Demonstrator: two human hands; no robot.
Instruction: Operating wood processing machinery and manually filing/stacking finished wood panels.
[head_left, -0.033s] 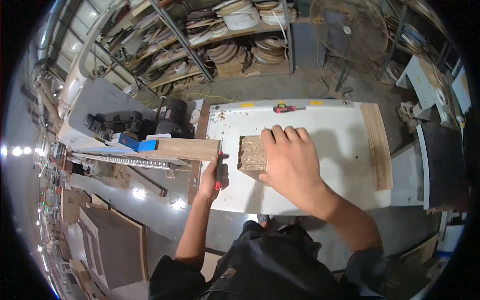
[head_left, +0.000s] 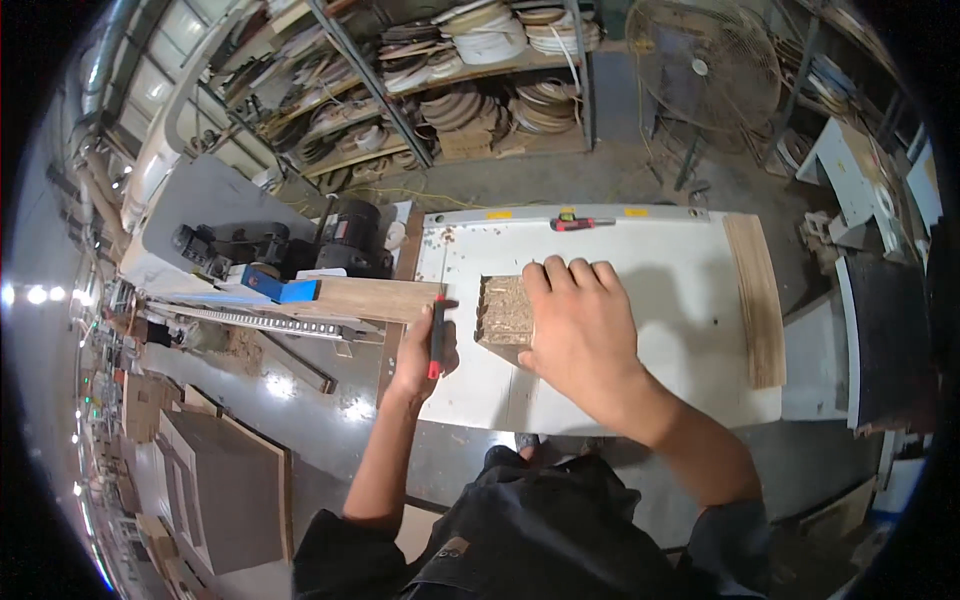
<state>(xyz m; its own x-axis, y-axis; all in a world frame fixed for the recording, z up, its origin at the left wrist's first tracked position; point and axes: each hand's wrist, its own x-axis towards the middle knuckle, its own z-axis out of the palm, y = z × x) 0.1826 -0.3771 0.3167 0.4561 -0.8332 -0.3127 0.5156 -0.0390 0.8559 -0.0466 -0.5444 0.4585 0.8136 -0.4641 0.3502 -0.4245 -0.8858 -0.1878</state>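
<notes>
Item: particleboard block [head_left: 502, 310], coarse tan chip face up, lying on white worktable [head_left: 660, 290] near its left edge. Right hand [head_left: 582, 325] spread flat on it, pinning it. Left hand [head_left: 422, 352] clenched round red-handled tool [head_left: 437, 338], probably a knife; block apparently not yet worked.

The person wears a dark short-sleeved top (both forearms bare) and dark trousers with a small tan patch.
</notes>
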